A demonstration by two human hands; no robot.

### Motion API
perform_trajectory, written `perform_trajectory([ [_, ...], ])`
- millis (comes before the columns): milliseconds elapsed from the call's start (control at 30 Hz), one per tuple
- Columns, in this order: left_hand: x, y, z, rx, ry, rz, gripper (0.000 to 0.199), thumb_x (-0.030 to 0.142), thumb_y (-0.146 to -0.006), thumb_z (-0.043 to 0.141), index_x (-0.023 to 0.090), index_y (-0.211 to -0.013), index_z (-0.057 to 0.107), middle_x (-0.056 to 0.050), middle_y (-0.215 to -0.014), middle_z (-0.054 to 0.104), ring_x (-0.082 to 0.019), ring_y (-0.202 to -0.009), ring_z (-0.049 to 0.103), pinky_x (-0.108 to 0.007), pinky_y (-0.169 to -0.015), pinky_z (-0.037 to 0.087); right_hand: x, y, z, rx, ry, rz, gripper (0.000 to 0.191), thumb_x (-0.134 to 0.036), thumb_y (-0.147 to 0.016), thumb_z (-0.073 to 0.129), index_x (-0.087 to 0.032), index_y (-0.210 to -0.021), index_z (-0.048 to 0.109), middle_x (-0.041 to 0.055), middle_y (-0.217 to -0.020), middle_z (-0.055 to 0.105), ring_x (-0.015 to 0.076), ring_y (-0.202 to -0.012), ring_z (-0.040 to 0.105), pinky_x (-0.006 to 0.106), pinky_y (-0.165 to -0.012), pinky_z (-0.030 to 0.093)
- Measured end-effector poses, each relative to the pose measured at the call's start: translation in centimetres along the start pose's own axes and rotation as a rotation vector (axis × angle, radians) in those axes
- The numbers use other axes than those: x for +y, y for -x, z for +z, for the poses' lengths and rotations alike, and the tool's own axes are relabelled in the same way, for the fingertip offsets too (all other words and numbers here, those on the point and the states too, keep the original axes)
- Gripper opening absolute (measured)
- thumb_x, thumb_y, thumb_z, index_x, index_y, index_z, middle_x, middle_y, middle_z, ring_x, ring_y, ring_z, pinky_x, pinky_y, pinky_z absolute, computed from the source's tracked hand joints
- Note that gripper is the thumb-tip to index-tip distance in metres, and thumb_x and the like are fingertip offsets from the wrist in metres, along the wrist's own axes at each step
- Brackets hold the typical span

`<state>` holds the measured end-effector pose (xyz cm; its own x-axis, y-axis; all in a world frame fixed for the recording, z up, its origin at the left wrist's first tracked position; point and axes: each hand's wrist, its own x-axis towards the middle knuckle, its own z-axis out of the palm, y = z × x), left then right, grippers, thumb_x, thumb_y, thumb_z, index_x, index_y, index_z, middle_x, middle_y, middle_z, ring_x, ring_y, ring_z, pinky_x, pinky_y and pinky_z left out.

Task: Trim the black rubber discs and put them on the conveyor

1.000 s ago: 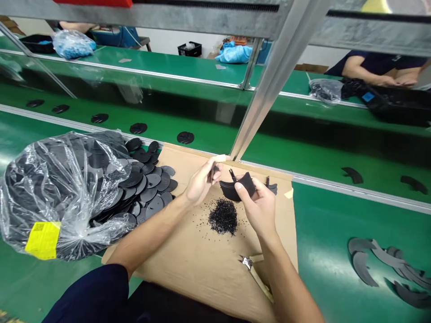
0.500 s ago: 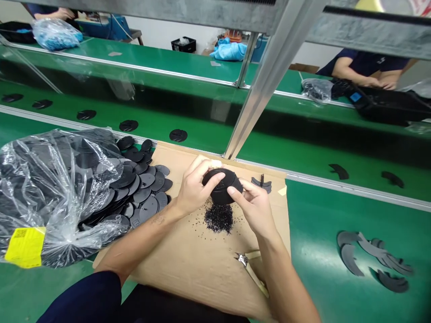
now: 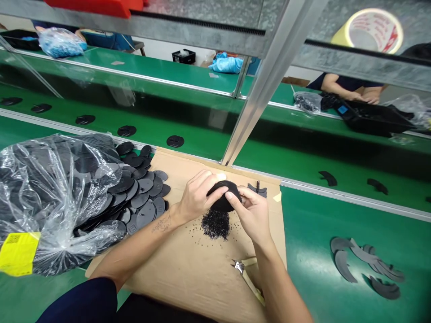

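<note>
Between my two hands a black plastic disc point(image 3: 222, 202) is held tilted above the cardboard sheet point(image 3: 182, 273). My left hand point(image 3: 198, 193) grips its left edge, thumb across the face. My right hand point(image 3: 251, 208) pinches the right side, its thumb close to the left one; some fingers are hidden behind the part. Just below lies a heap of small black plastic bits point(image 3: 216, 224). A pair of cutting pliers point(image 3: 247, 278) rests on the cardboard beside my right forearm. Behind my right hand sits a curved black piece point(image 3: 257, 190) with an upright stub.
At left a clear plastic bag point(image 3: 57, 193) spills many black discs point(image 3: 144, 186). Curved grey pieces point(image 3: 367, 264) lie on the green table at right. Several discs point(image 3: 175, 141) line the belt beyond a metal post point(image 3: 266, 89). A tape roll point(image 3: 370, 31) sits on the shelf; co-workers sit opposite.
The head view has tilted up slightly, showing more of the shelf and the tape roll. The disc has turned in my hands, its face now more edge-on, and my thumbs have come together.
</note>
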<state>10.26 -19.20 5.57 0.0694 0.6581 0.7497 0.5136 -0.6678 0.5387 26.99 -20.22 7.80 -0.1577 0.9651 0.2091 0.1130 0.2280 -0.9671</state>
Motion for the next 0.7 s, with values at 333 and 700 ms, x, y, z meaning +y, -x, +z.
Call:
perform_trajectory([
  [333,1.5,-0.6,-1.9,-0.076,0.232,0.164,0.023,0.034,-0.096,0.070,0.017,-0.111,0.071,-0.007,-0.093,0.070,-0.015,-0.084,0.066,-0.028,-0.074,0.057,-1.1,0.6,-2.3,-0.090,0.298,-0.435,0.023,-0.014,-0.089,0.071,-0.027,-0.105,0.081,0.0034,-0.103,0.081,0.0205,-0.093,0.078,0.035,-0.085,0.066],
  [700,2.3,-0.7,-2.8,-0.072,0.238,0.285,0.017,0.025,-0.094,0.073,0.016,-0.109,0.071,-0.007,-0.093,0.077,-0.016,-0.086,0.071,-0.029,-0.077,0.062,-1.3,1.1,-2.6,-0.131,0.330,-0.584,0.033,-0.007,-0.090,0.068,-0.026,-0.115,0.079,0.0043,-0.109,0.081,0.0183,-0.095,0.079,0.026,-0.082,0.066],
])
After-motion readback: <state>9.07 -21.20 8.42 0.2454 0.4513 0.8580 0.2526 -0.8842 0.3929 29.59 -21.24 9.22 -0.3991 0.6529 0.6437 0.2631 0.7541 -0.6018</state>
